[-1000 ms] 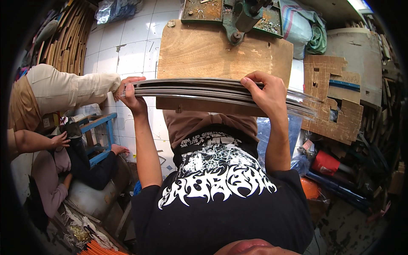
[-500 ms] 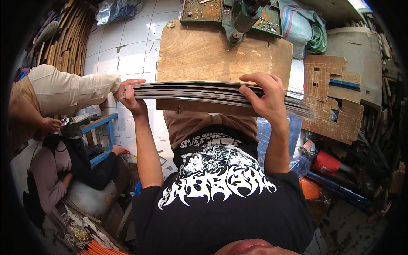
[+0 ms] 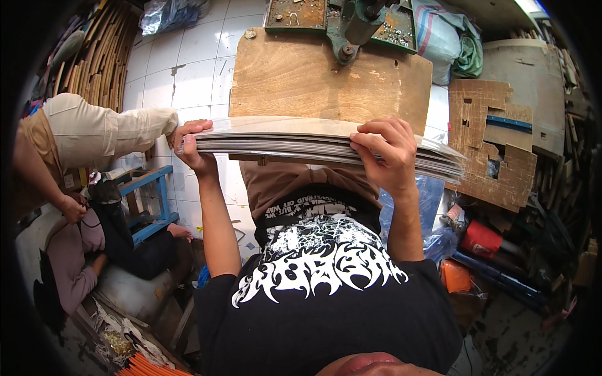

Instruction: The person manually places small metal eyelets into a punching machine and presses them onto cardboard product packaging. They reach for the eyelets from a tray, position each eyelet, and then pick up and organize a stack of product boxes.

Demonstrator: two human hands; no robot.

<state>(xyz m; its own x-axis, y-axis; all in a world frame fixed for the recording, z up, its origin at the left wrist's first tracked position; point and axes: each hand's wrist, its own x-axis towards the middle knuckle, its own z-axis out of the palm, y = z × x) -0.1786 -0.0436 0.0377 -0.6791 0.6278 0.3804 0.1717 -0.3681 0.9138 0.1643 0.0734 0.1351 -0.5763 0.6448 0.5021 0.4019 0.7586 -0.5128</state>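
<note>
A stack of long, thin, see-through plastic sheets (image 3: 282, 145) spans the space between my hands, above the near part of a wooden board (image 3: 326, 81). My left hand (image 3: 194, 148) grips the stack's left end, thumb on the near edge and fingers over the far side. Toward the right end, my right hand (image 3: 387, 149) pinches the sheets' edge between thumb and fingers. The sheets bow slightly, and their right ends fan apart beyond my right hand. The board's wood shows through the top sheet.
Behind the board stands a green metal machine (image 3: 357, 31) with trays of small metal parts (image 3: 298, 15). Cut cardboard (image 3: 470, 131) lies at right, near a red container (image 3: 481, 239). At left are a person in pale trousers (image 3: 106, 128), another seated person (image 3: 75, 250) and a blue frame (image 3: 157, 194).
The stack has tilted so the top sheet's face shows more. My right hand has shifted slightly left, its fingers now curled closer to the thumb. The standing person's hand at left has moved lower.
</note>
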